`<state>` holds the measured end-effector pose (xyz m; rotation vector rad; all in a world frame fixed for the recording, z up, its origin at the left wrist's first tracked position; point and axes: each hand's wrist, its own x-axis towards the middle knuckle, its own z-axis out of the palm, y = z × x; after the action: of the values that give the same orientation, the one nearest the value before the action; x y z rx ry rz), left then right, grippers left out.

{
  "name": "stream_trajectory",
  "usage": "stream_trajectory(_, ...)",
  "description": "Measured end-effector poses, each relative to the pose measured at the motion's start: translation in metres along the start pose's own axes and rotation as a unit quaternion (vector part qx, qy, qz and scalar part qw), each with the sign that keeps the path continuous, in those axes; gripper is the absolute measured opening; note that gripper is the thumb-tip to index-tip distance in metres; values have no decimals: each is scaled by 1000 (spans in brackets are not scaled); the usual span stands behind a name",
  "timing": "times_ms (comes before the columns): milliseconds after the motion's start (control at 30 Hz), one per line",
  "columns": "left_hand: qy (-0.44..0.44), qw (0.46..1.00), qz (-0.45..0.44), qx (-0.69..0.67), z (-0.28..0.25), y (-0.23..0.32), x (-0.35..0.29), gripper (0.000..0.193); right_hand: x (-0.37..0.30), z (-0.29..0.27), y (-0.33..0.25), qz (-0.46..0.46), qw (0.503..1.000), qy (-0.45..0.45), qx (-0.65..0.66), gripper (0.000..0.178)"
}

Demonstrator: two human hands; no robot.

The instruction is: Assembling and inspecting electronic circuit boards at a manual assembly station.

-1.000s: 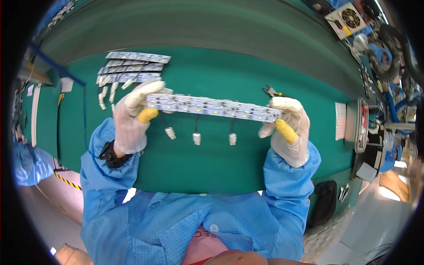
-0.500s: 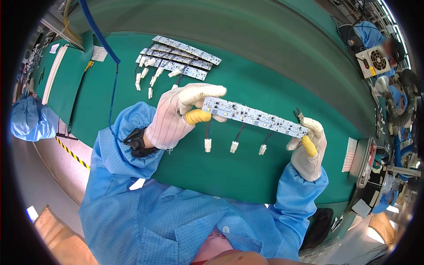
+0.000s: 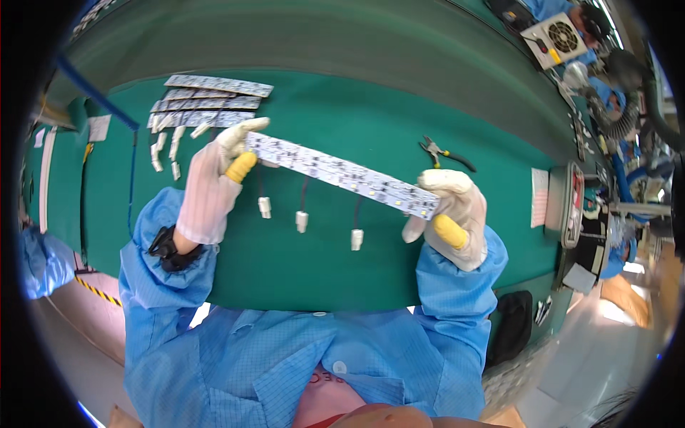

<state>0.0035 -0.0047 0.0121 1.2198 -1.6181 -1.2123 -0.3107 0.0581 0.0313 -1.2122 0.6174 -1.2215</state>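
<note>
A long white LED circuit board [image 3: 342,176] is held up between my two gloved hands, sloping down to the right. My left hand [image 3: 217,175] pinches its left end, a yellow finger cover on the thumb. At the other end my right hand [image 3: 449,214] grips the board the same way, thumb also in yellow. Three short dark leads with white connectors [image 3: 302,222] hang below the board. Beyond my right hand, a pair of cutting pliers [image 3: 446,153] lies on the green mat [image 3: 314,274].
Several similar circuit boards [image 3: 214,87] with wired connectors lie stacked at the back left. A blue coiled cord [image 3: 96,91] hangs at the left. On the right stand a metal tray [image 3: 573,207] and a printed sheet [image 3: 539,196]. A boxed fan [image 3: 555,39] and a person are beyond.
The view has shifted, so the stacked boards sit further left. The held board tilts more steeply down to the right. The pliers, partly hidden behind my right hand before, now show fully.
</note>
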Motion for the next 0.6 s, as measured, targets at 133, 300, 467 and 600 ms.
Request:
stream_trajectory(133,19,998,-23,-54,4,4,0,38,3,1,1,-5,1000,18,-23,57)
stream_trajectory(300,5,987,65,-144,5,7,-6,49,14,7,-4,58,965,162,-195,43)
stream_trajectory(467,-100,963,128,-217,0,-6,-8,35,12,4,1,73,952,196,-226,43)
stream_trajectory(600,-25,995,82,-53,-4,-18,-12,25,5,-4,1,88,975,151,-134,42)
